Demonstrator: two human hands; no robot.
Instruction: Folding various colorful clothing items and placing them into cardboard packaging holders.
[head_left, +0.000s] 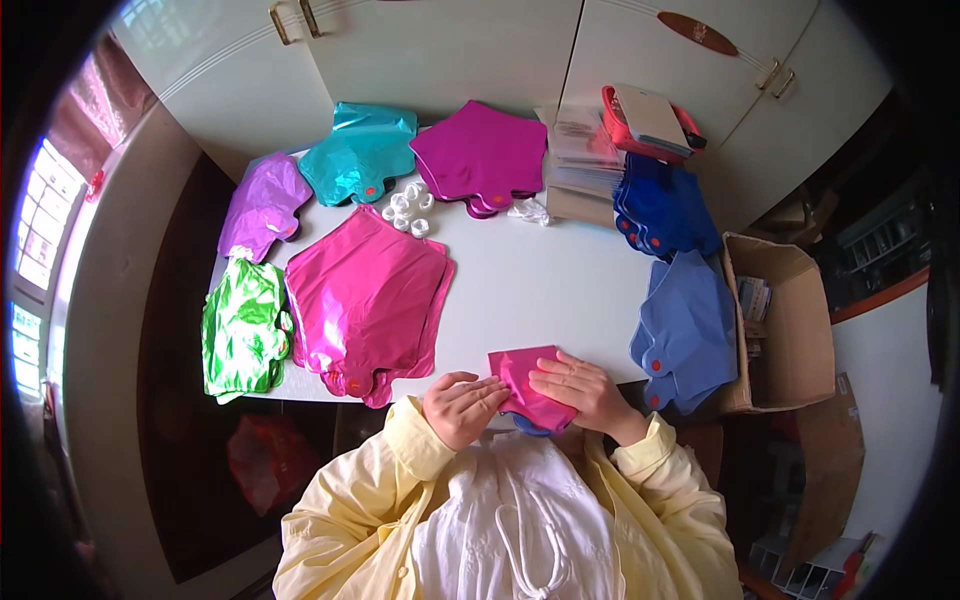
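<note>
A folded packet of pink foil (522, 366), most likely a flat foil balloon, lies at the table's near edge in front of me. A bit of blue shows under its lower end. My left hand (466, 408) rests at the packet's left side, fingers stretched out and its tips touching the foil. Across the right half of the packet lies my right hand (588, 394), flat with fingers extended. Left of my hands is a stack of larger flat pink foil balloons (365, 290). To the right, light blue ones (692, 325) hang partly over the table's edge.
Around the white table (545, 270) lie green (243, 330), purple (265, 205), teal (360, 155), magenta (482, 155) and dark blue foil balloons (665, 205). White ribbon rolls (406, 205), clear packets (585, 150) and a red basket (620, 125) sit farther back. A cardboard box (795, 340) stands right.
</note>
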